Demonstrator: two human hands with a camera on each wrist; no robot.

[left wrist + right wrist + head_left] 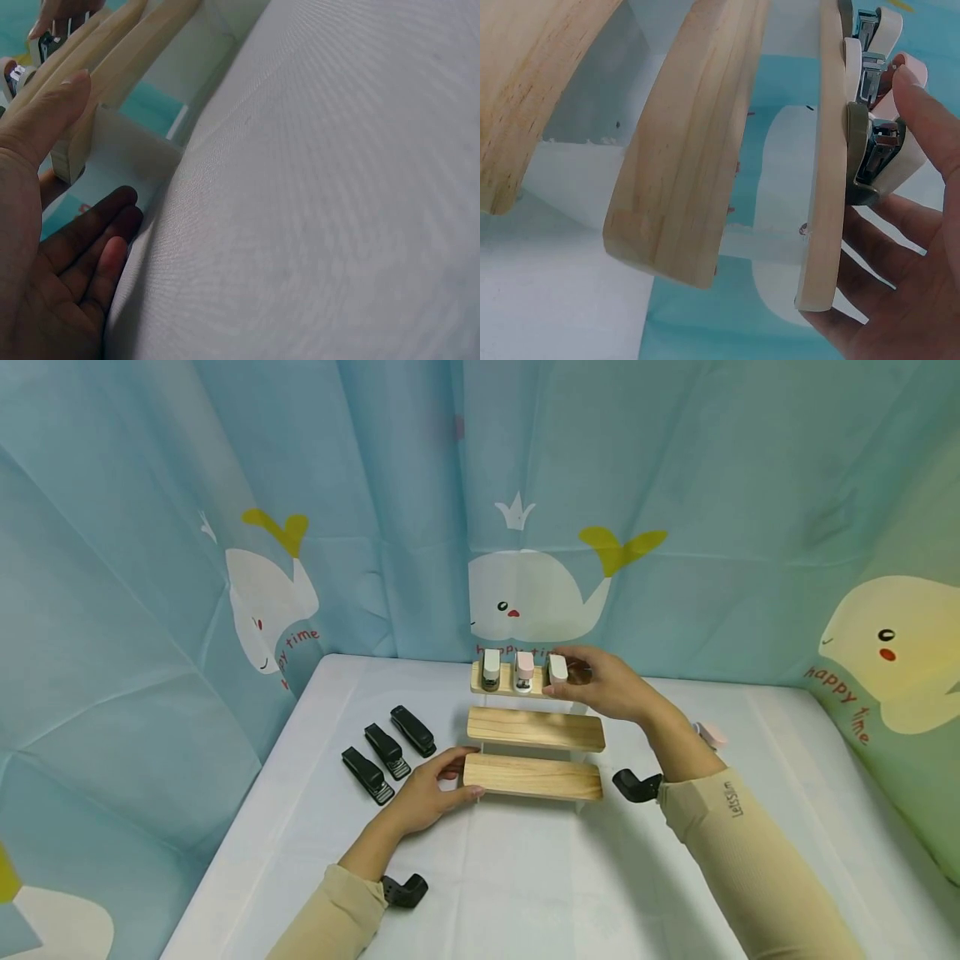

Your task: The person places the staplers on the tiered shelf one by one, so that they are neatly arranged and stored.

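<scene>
A three-tier wooden display rack stands on the white table, its lowest board (532, 778) nearest me. My left hand (426, 795) holds that board's left end, thumb on the wood and index finger under it; the other fingers hang loosely bent. On the top board (826, 157) stand three small staplers in a row: a white-topped one (491, 665), a pink one (524, 665) and another white-topped one (557, 669) at the right. My right hand (609, 683) grips this right-hand stapler between thumb and fingers. Its dark base (857, 150) sits against the board.
Three black staplers (386, 752) lie in a slanting row left of the rack. Another pink stapler (711, 735) is partly hidden behind my right forearm. The middle board (536, 729) is bare wood. A blue whale-print curtain (420, 527) hangs behind the table.
</scene>
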